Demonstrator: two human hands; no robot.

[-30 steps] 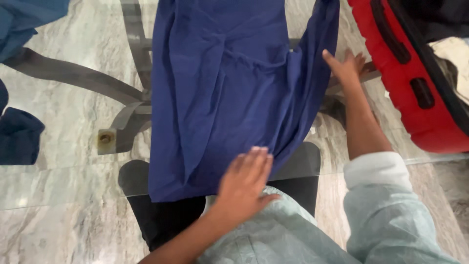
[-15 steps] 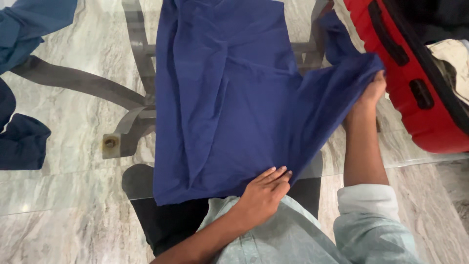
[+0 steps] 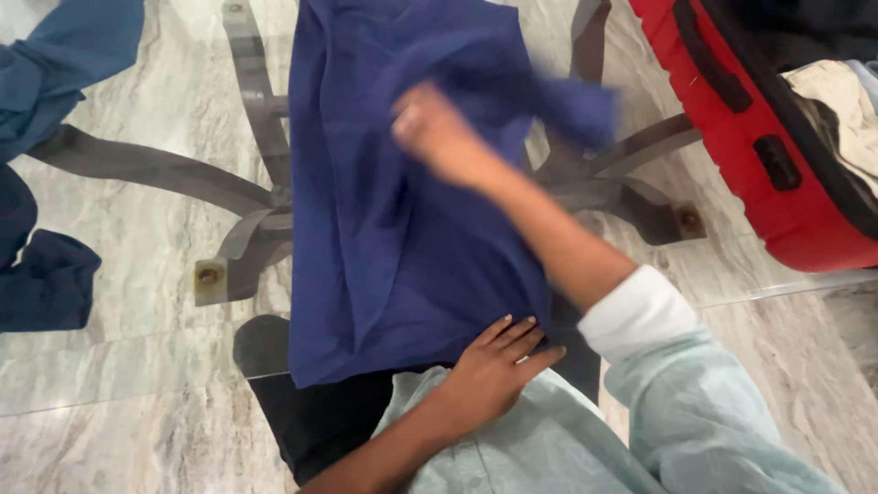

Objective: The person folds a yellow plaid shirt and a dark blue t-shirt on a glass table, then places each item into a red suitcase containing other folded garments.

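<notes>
A dark blue garment [image 3: 393, 210] lies spread on a glass table [image 3: 137, 357], its lower hem at the near edge. My left hand [image 3: 494, 366] rests flat on the garment's near right corner, fingers together, pressing it down. My right hand [image 3: 439, 133] is over the garment's middle, blurred by motion, gripping the right side flap of the blue cloth and carrying it across to the left. The folded-over part trails to the right of that hand.
An open red suitcase [image 3: 732, 119] with clothes inside stands at the right. More blue clothes [image 3: 46, 82] lie at the left edge, a darker piece [image 3: 41, 274] below them. The table's grey metal legs [image 3: 229, 229] show through the glass over a marble floor.
My right hand has swung from the right edge leftward over the garment, folding its right side across. My left hand has stayed on the near corner.
</notes>
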